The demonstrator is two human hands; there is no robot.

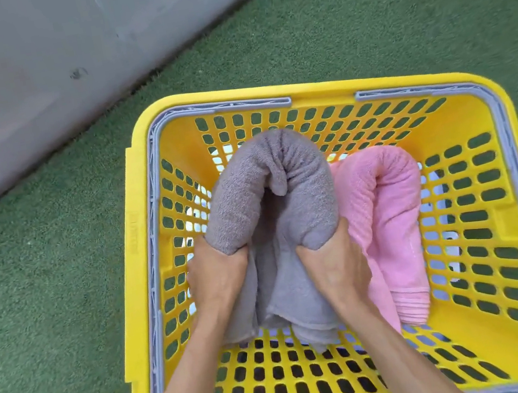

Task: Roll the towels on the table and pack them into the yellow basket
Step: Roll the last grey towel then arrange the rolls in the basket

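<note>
A bent grey towel (271, 194) is gripped by both hands, left (215, 273) and right (331, 263), inside the basket (509, 290), touching a pink towel (387, 208).

Your left hand (217, 273) and right hand (334, 261) are both bare, no gloves. No rings show on what you can see of them, no watch or band at either wrist. Back from the hands, your forearms run uncovered to the frame's bottom edge, sleeveless.
</note>
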